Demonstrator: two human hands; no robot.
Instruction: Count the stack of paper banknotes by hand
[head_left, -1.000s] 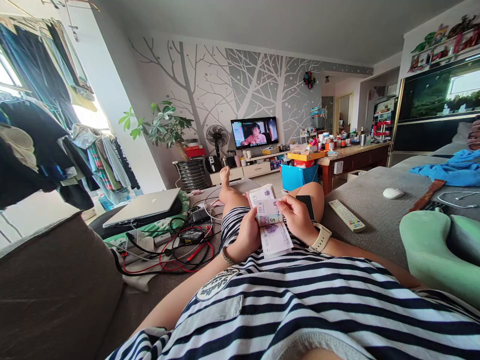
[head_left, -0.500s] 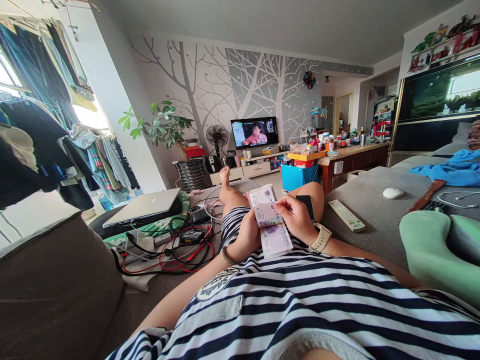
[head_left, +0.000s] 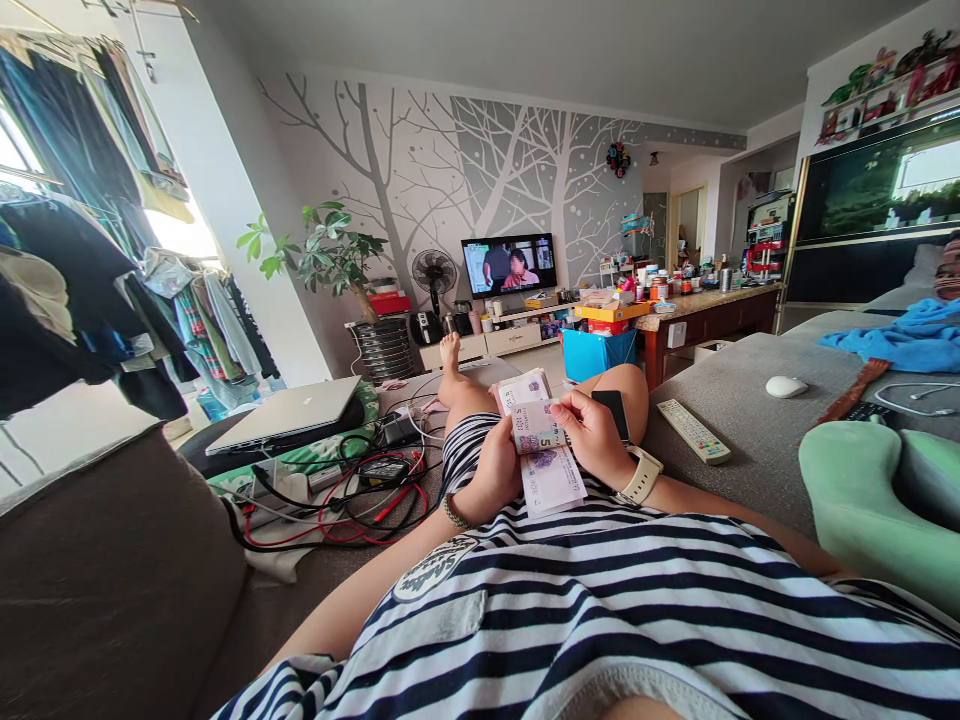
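Person reclined on sofa, stack of banknotes [head_left: 546,470] held over the lap, just in front of the striped shirt [head_left: 600,600]. Left hand [head_left: 491,470] wraps the stack's left edge, fingers closed round it. Right hand [head_left: 596,432] pinches one note, thumb and forefinger closed, folded down to show a "5"; half a second ago it stood more upright, so counting seems to proceed. Remote [head_left: 692,431] lies right of the stack; laptop [head_left: 289,410] well left.

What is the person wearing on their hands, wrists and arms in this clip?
Both forearms are bare, with no sleeves reaching them. The left hand has a thin beaded bracelet at the wrist. The right hand has a cream-strapped wristwatch. No gloves show.
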